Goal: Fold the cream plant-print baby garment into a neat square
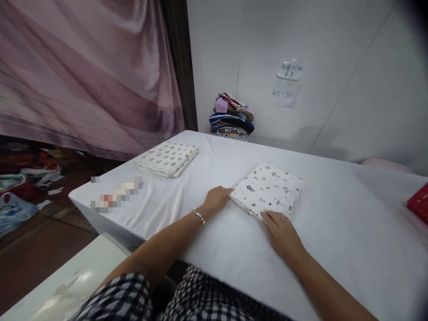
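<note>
Folded printed cloth point(267, 189) lying flat at table point(334, 232) centre. Left hand point(216, 199) curled against its 9 o'clock edge, right hand point(282, 232) spread flat at its 6 o'clock corner, neither pinching. Best squared by light, even pressure inward, keeping layers aligned. Second folded cloth point(167, 158) toward 10 o'clock, clothes pile point(232, 117) at 12.

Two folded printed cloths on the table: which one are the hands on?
The nearer folded cloth, with small dark prints. The left hand touches its left corner, the right hand its near edge. The other folded cloth lies untouched, farther left.
</note>
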`<state>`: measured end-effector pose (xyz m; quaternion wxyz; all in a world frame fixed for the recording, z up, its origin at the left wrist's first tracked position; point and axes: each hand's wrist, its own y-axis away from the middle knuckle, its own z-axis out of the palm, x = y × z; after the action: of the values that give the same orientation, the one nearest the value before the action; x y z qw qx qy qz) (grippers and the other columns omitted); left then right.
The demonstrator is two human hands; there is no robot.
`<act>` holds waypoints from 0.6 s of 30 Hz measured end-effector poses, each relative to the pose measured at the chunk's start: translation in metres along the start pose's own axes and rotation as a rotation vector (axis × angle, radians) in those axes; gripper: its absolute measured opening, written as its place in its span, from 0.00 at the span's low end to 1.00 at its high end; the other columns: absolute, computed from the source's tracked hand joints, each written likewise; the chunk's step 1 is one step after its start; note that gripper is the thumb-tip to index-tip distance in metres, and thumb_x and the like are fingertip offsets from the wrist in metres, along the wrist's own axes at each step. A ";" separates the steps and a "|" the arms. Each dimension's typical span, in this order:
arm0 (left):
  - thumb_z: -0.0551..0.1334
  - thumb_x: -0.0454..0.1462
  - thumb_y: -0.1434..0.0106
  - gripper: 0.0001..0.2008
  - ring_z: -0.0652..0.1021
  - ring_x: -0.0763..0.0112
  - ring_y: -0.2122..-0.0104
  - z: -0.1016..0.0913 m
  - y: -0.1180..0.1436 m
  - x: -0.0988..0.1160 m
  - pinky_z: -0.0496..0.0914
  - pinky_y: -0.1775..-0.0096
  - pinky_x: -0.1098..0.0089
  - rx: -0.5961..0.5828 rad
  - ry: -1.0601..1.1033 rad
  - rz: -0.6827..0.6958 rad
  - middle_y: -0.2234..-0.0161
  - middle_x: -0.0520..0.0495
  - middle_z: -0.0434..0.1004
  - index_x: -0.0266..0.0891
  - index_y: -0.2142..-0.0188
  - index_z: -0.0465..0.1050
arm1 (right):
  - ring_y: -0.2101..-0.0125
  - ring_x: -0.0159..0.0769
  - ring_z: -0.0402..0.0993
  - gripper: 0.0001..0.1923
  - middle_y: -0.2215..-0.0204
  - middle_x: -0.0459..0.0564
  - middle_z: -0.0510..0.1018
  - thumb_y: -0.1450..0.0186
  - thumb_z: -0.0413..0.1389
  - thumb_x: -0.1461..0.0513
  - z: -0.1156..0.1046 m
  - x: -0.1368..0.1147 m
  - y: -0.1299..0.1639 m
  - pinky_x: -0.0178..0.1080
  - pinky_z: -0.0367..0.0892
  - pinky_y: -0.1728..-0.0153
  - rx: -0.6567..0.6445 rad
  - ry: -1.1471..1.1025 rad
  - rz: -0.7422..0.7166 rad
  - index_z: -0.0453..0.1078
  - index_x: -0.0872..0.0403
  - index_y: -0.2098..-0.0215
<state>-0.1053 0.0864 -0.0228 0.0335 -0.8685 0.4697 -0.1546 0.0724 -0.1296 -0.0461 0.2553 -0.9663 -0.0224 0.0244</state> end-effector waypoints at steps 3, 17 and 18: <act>0.51 0.37 0.36 0.16 0.74 0.65 0.59 -0.003 0.001 0.000 0.66 0.59 0.67 0.000 0.010 -0.012 0.61 0.48 0.76 0.49 0.50 0.69 | 0.54 0.43 0.66 0.21 0.53 0.57 0.71 0.37 0.44 0.71 -0.003 0.000 0.001 0.46 0.66 0.56 0.007 -0.035 -0.011 0.63 0.56 0.46; 0.50 0.47 0.34 0.23 0.52 0.59 0.37 -0.017 -0.035 0.065 0.49 0.40 0.53 -0.036 0.078 0.336 0.37 0.43 0.50 0.42 0.43 0.60 | 0.52 0.42 0.64 0.23 0.52 0.58 0.70 0.38 0.45 0.71 -0.005 -0.012 -0.003 0.49 0.64 0.53 -0.005 -0.108 0.081 0.61 0.56 0.44; 0.50 0.47 0.34 0.23 0.52 0.59 0.37 -0.010 -0.037 0.071 0.48 0.40 0.52 -0.042 0.050 0.370 0.37 0.42 0.50 0.42 0.43 0.59 | 0.52 0.42 0.64 0.24 0.51 0.59 0.70 0.38 0.45 0.71 -0.009 -0.012 -0.003 0.49 0.64 0.52 -0.018 -0.135 0.082 0.60 0.57 0.44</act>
<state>-0.0424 0.0495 0.0114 0.0313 -0.7638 0.6251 -0.1575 0.0607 -0.1323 -0.0366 0.2436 -0.9648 0.0000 0.0996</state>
